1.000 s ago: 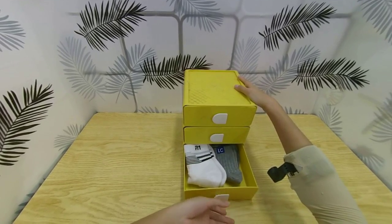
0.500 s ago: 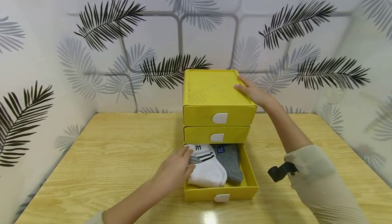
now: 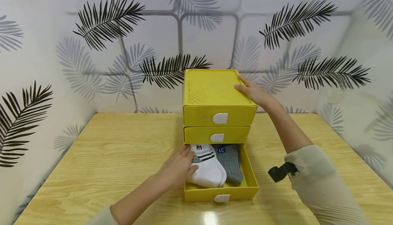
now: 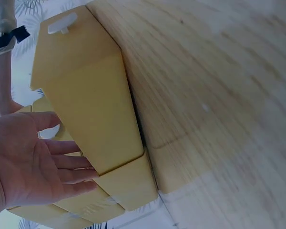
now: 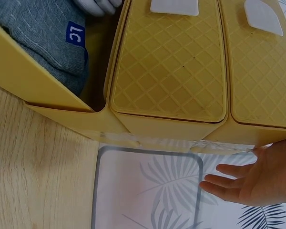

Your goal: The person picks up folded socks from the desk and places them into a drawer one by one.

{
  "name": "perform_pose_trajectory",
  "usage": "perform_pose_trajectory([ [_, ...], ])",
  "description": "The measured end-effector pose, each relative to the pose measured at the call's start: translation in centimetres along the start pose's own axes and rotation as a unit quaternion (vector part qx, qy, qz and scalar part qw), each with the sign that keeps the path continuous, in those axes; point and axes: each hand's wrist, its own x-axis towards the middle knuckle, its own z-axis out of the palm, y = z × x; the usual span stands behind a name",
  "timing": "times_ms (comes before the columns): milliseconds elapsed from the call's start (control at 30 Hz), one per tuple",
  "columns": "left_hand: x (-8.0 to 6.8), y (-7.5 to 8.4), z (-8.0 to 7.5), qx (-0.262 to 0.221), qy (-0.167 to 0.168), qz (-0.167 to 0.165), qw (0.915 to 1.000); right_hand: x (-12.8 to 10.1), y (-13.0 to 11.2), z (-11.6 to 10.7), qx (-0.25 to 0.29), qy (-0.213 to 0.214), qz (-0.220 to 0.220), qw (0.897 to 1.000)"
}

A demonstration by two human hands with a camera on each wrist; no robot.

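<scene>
A yellow three-drawer cabinet [image 3: 215, 92] stands mid-table. Its bottom drawer [image 3: 250, 180] is pulled out and holds a white striped sock bundle [image 3: 208, 170] beside a grey sock bundle [image 3: 230, 163]. My left hand [image 3: 178, 166] reaches over the drawer's left wall and touches the white socks. In the left wrist view the left hand [image 4: 33, 162] shows straight fingers against the drawer's side [image 4: 90, 95]. My right hand [image 3: 253, 93] rests flat on the cabinet's top right edge. The right wrist view shows the right hand [image 5: 250, 183] with straight fingers and the grey socks [image 5: 43, 33].
The two upper drawers are shut, each with a white handle [image 3: 220, 118]. The wooden table [image 3: 107, 156] extends to both sides of the cabinet. Leaf-patterned walls [image 3: 92, 64] close in at the left, back and right.
My left hand left the bottom drawer's front handle and moved up to the white socks in the drawer. My right hand has stayed on the cabinet's top.
</scene>
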Motion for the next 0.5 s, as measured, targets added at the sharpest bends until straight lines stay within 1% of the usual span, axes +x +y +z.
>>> perform_pose_trajectory([
  [33,-0.2,0.2,-0.1,0.002,0.006,0.005,1.0000,0.0,0.0,0.1,0.002,-0.001,-0.001,1.000],
  [100,-0.6,0.9,-0.3,-0.022,0.029,0.020,0.9991,-0.1,-0.2,0.2,0.009,-0.003,-0.004,1.000],
  [167,-1.2,1.9,-0.5,-0.077,0.054,0.040,0.9948,-0.2,-0.3,0.3,0.015,-0.004,-0.007,1.000],
  [200,-1.6,2.5,-0.6,-0.112,0.064,0.054,0.9901,-0.3,-0.4,0.4,0.017,-0.005,-0.008,1.000],
  [233,-2.0,3.2,-0.7,-0.163,0.066,0.062,0.9824,-0.3,-0.4,0.4,0.017,-0.006,-0.008,1.000],
  [267,-2.3,4.0,-0.7,-0.221,0.059,0.069,0.9709,-0.3,-0.5,0.4,0.018,-0.006,-0.009,1.000],
  [300,-2.8,4.8,-0.6,-0.280,0.040,0.074,0.9563,-0.3,-0.5,0.3,0.017,-0.007,-0.009,1.000],
  [333,-3.1,5.5,-0.4,-0.345,0.009,0.077,0.9353,-0.3,-0.5,0.3,0.016,-0.007,-0.009,1.000],
  [367,-3.4,6.2,-0.2,-0.412,-0.033,0.074,0.9077,-0.3,-0.5,0.3,0.015,-0.007,-0.009,1.000],
  [400,-3.6,6.8,0.2,-0.479,-0.082,0.066,0.8715,-0.3,-0.5,0.2,0.014,-0.007,-0.010,1.000],
  [433,-3.8,7.3,0.7,-0.540,-0.134,0.043,0.8297,-0.2,-0.4,0.1,0.013,-0.007,-0.010,1.000],
  [467,-3.9,7.7,1.1,-0.584,-0.177,0.017,0.7922,-0.2,-0.4,0.1,0.013,-0.006,-0.009,1.000],
  [500,-3.9,8.0,1.6,-0.561,-0.209,0.036,0.8004,-0.2,-0.4,0.0,0.013,-0.005,-0.009,1.000],
])
